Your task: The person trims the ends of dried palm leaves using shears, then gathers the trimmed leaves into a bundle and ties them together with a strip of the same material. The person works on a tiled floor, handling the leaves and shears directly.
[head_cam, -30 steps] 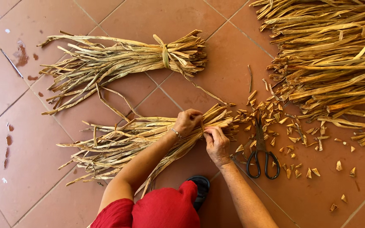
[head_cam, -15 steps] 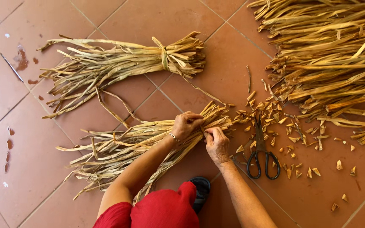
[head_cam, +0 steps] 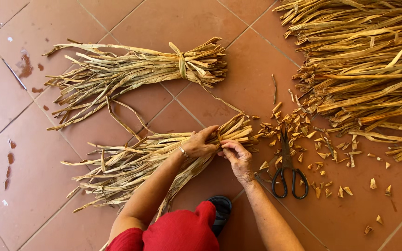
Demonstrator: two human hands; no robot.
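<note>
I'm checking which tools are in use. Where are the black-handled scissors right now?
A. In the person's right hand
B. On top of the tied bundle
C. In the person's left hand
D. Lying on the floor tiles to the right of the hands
D: the scissors lie untouched on the floor among cut scraps, while the left hand and right hand both grip the near bundle.

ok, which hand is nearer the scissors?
Right. The right hand is just left of the scissors, apart from them; the left hand lies farther left on the bundle.

Home craft workspace — terracotta tile floor (head_cam: 201, 18), dried-leaf bundles (head_cam: 136, 69), scissors (head_cam: 288, 167).
</note>
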